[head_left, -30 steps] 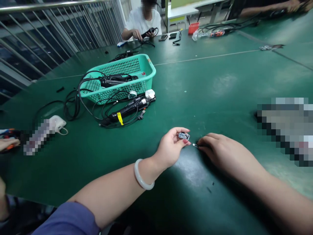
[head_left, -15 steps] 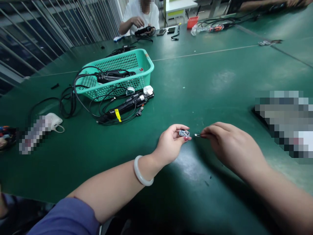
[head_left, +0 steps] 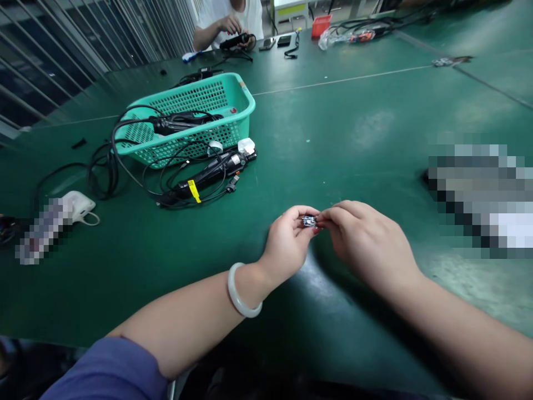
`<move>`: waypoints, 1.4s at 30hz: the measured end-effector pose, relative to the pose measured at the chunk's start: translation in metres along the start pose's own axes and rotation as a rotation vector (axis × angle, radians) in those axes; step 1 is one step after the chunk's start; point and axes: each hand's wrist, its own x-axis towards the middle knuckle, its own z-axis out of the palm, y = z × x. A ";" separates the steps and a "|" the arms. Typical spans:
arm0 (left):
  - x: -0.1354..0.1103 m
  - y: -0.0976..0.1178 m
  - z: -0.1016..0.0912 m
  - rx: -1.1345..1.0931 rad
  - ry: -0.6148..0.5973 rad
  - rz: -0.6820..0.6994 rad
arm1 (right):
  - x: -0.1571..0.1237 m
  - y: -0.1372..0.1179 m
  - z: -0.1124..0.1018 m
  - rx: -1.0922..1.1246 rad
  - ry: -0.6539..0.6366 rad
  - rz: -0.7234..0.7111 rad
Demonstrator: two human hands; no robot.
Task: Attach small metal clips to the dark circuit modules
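Note:
My left hand (head_left: 287,239), with a pale bangle (head_left: 241,290) on its wrist, is closed around a small silvery part (head_left: 308,221), pinched between thumb and fingers. Its exact kind is too small to make out. Against the right end of that part, the fingertips of my right hand (head_left: 366,236) are pressed together. The thin, light metal piece seen in them earlier is now hidden by the fingers. Both hands meet just above the green table (head_left: 358,166).
A turquoise basket (head_left: 245,111) holds a black cabled device (head_left: 179,122). In front of it lies another black device (head_left: 204,180) with a yellow tag. A white-cased object (head_left: 79,205) is at left, a blurred-out flat object (head_left: 478,194) at right. Across the table a person (head_left: 229,25) handles a black device.
My right hand has moved left, bringing the thin metal piece up to the silvery part in my left hand. The gap between the hands has closed. The view has shifted slightly.

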 end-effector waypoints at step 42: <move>0.004 0.008 -0.002 -0.223 0.064 -0.164 | -0.005 0.011 0.000 0.259 -0.097 0.141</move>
